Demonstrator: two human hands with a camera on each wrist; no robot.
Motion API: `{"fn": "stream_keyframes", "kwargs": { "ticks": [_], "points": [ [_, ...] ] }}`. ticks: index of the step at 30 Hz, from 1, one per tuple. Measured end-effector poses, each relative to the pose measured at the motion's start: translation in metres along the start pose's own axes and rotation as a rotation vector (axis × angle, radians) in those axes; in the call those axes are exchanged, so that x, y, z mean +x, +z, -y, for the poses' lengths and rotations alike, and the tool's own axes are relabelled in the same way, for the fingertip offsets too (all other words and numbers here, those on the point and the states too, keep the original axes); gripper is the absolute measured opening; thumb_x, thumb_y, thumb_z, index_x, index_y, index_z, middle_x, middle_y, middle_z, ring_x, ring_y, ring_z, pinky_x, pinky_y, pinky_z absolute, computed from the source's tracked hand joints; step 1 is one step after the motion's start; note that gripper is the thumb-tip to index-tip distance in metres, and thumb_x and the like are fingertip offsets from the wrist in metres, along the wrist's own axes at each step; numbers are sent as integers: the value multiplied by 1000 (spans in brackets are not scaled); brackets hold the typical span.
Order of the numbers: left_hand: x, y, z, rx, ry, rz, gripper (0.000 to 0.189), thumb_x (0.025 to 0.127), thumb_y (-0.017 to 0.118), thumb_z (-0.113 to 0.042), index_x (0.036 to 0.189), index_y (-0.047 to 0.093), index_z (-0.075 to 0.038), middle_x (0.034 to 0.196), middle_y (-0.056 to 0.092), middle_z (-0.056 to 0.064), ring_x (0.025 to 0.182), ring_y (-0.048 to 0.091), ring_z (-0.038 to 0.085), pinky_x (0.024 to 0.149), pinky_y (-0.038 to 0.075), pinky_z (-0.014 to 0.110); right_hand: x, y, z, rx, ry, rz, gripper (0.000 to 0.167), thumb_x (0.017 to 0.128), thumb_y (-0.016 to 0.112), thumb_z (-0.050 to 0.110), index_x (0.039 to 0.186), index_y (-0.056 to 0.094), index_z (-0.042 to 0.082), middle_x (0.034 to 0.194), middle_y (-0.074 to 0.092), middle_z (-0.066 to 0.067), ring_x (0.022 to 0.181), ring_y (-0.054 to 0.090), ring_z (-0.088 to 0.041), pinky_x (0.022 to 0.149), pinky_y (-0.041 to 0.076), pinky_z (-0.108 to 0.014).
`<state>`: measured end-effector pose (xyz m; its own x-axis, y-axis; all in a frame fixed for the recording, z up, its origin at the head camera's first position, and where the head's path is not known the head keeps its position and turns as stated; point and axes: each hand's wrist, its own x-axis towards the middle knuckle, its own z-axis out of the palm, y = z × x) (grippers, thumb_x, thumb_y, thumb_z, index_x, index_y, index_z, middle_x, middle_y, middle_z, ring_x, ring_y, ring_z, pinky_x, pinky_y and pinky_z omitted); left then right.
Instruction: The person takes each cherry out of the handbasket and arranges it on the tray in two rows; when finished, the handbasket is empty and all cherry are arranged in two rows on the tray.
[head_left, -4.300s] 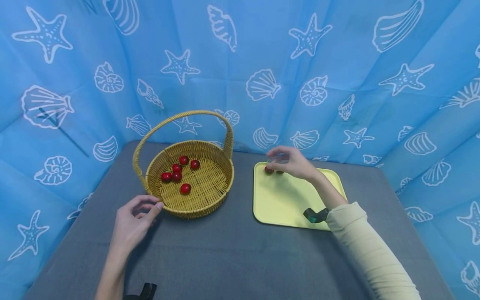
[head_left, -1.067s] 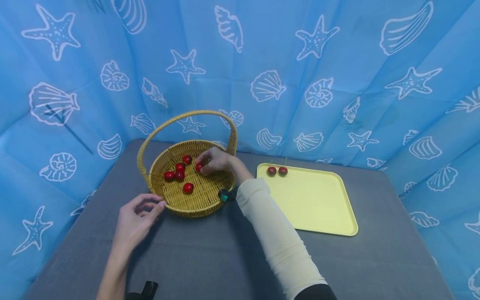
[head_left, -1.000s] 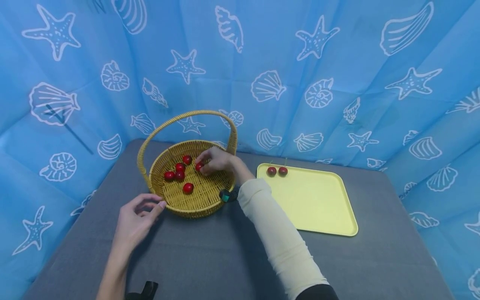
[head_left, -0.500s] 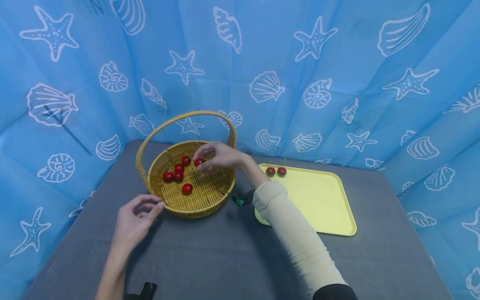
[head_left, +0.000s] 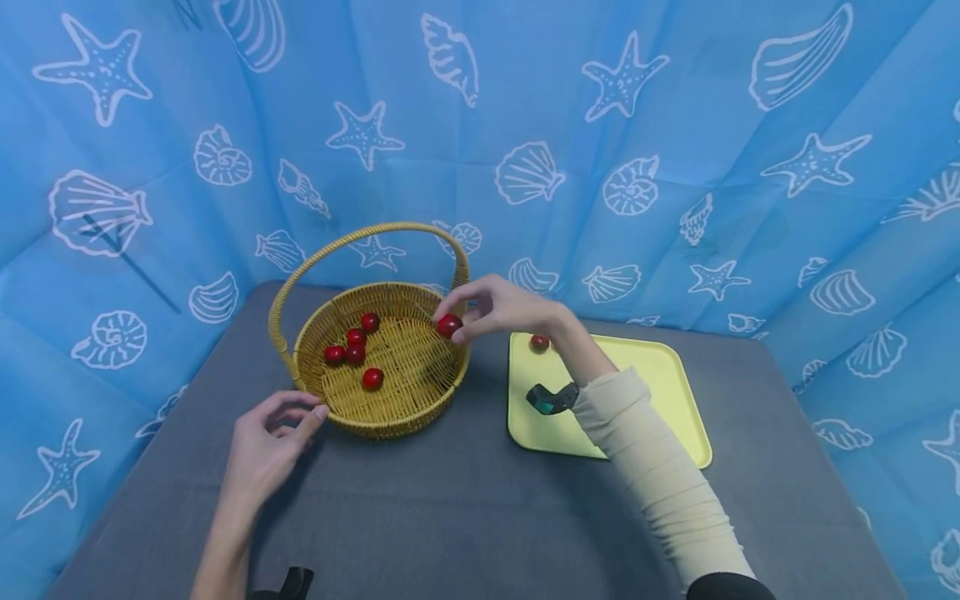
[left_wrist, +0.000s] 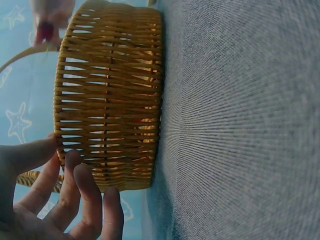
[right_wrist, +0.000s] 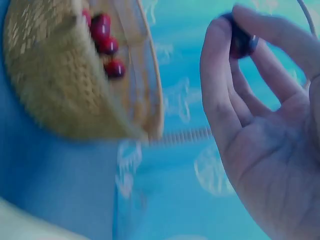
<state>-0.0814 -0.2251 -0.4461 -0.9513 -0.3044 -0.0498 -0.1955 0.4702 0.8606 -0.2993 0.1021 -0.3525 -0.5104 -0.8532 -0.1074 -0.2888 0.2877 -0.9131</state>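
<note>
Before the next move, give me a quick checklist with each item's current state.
1. Cherry pinched by right hand: ok.
2. Cherry clear of basket: ok, right wrist view shows them apart.
3. Left hand holding basket: ok.
4. Basket upright on table: ok.
5. Whole tray visible: not ok, right arm covers part.
6. Tray's full cherry count: cannot tell, one shows.

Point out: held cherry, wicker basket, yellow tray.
Held cherry [head_left: 449, 326]: head view, middle of its red skin.
Wicker basket [head_left: 405, 354]: head view, bare woven floor.
Yellow tray [head_left: 671, 383]: head view, bare surface right of the sleeve [head_left: 660, 475].
</note>
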Motion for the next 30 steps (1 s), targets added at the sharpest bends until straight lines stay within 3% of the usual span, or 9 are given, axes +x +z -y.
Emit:
{"fn": "stream_keyframes", "kwargs": {
  "ticks": [2,6,8,10,16,21,24,27,30],
  "points": [
    [0,0,0,5,1,-3,36,103,77,-35,130,71,-13,115,78,16,71,72,13,65,54,24,-17,-11,-6,13,32,-10,43,93,81,9,134,70,2,127,76,-10,103,80,-23,89,61,-33],
    [0,1,-1,-7,5,-16,34,102,78,-32,129,72,-12,112,79,15,69,72,14,64,55,25,-55,-33,-23,73,134,-72,42,94,80,8,135,69,5,117,78,-8,90,80,-20,73,60,-31],
    [0,1,-1,-14,9,-21,33,102,79,-31,128,72,-11,109,79,15,68,72,14,64,54,25,-72,-43,-33,72,173,-122,42,96,79,9,136,68,6,111,79,-5,87,79,-18,71,60,-31],
    [0,1,-1,-21,12,-25,33,102,79,-31,127,73,-11,107,80,14,67,72,13,63,54,25,-88,-51,-44,54,194,-176,43,97,79,10,138,67,5,109,79,-7,89,80,-19,79,62,-32],
    [-1,2,-1,-7,31,-26,32,103,78,-33,126,73,-12,106,79,14,66,71,14,61,52,25,-129,-65,-78,-49,269,-325,46,100,77,18,144,66,10,136,73,-16,110,81,-24,101,58,-28],
    [-2,2,-1,4,34,-29,30,103,77,-33,125,72,-13,105,79,14,68,72,17,61,52,26,-149,-65,-102,-64,314,-420,50,102,75,17,148,62,4,145,68,-25,119,79,-36,104,56,-27],
    [-2,1,-1,1,21,-23,31,103,77,-33,126,72,-13,107,79,14,68,72,16,62,52,26,-155,-61,-115,-74,330,-459,50,103,75,15,149,60,0,147,66,-28,120,78,-37,105,60,-36],
    [-1,1,-1,-1,8,-16,32,103,77,-33,127,72,-14,109,79,14,68,72,15,62,51,26,-158,-55,-127,-81,326,-480,48,103,73,9,148,60,-4,147,64,-32,120,77,-41,99,64,-43],
    [0,1,-1,1,-9,-13,33,103,78,-33,128,72,-14,110,79,14,68,71,15,61,51,26,-157,-50,-136,-120,317,-501,46,102,73,5,145,61,-7,143,64,-36,118,76,-45,91,66,-40]
  ]
}}
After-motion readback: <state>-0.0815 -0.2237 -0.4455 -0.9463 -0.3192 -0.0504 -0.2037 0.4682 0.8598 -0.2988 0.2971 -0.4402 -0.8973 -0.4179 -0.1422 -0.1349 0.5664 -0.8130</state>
